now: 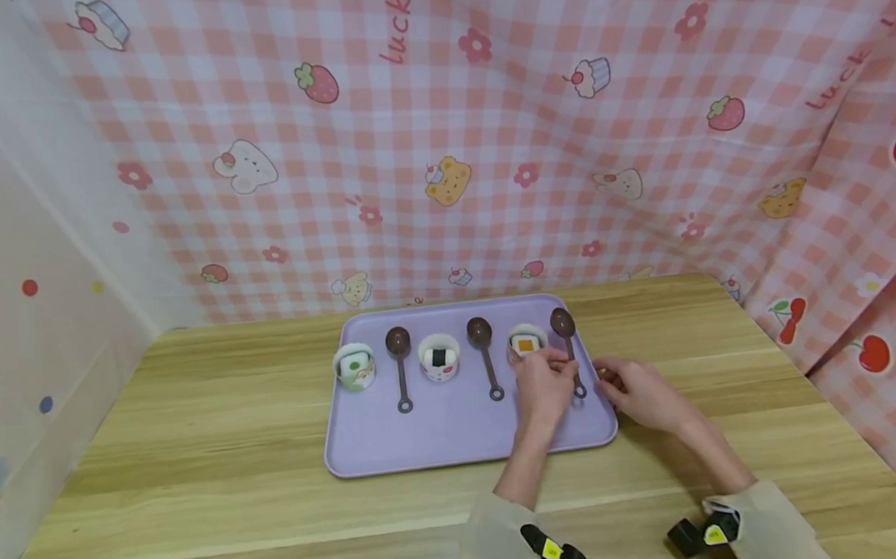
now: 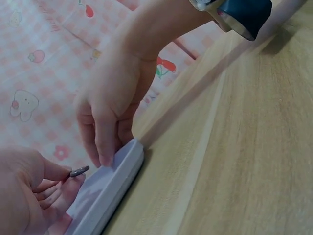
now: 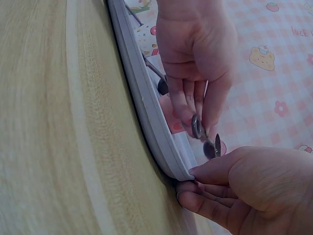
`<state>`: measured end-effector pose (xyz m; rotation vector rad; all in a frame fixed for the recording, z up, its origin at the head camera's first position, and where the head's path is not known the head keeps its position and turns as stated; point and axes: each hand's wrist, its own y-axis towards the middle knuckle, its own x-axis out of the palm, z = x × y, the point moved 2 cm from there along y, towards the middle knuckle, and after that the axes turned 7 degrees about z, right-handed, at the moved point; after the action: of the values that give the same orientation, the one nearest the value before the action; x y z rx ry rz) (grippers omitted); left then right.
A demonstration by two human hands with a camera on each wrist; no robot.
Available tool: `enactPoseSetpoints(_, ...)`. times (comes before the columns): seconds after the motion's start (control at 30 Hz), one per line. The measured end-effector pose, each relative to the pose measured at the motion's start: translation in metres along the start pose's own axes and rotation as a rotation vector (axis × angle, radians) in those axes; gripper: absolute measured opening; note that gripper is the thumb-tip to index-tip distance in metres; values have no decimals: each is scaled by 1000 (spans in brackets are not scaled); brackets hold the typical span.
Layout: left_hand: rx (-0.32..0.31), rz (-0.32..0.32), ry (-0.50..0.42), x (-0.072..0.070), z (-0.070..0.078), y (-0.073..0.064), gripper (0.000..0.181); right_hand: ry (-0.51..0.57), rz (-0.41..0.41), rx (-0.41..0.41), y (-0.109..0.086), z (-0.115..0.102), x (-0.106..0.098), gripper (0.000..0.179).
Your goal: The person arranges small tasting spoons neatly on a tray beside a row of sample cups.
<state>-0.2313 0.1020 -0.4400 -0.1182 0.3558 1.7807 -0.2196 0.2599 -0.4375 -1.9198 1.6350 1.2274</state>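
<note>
My left hand (image 1: 545,389) pinches the handle of the rightmost dark brown spoon (image 1: 562,323) between thumb and fingers, over the right side of a lilac tray (image 1: 425,447). The spoon's end pokes out between the fingertips in the left wrist view. At the tray's right edge is my right hand (image 1: 641,394); the right wrist view shows its thumb on the rim and its fingers curled beneath. A paper cup (image 1: 517,356) holding a white block with an orange top (image 1: 526,344) stands just beyond the left hand, which partly hides it.
Two more brown spoons, one left (image 1: 400,357) and one central (image 1: 482,345), lie on the tray. Between and beside them stand a cup with a black-banded white block (image 1: 440,359) and a green-topped one (image 1: 356,367). A checked curtain (image 1: 412,148) hangs behind the wooden table (image 1: 222,439).
</note>
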Motion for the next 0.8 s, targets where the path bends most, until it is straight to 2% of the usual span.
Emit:
enactPoseSetpoints(0.2,8,4,53,4,-4,-1,7,-5,-5,-3,1,-1,0,25)
enactPoseSetpoints(0.5,-16,-5,113,11,-7,-1,7,11,-1,-5,1,1,1,25)
enactPoseSetpoints(0.8,43,12,167,16,-8,-1,6,3,-14,8,1,3,0,24)
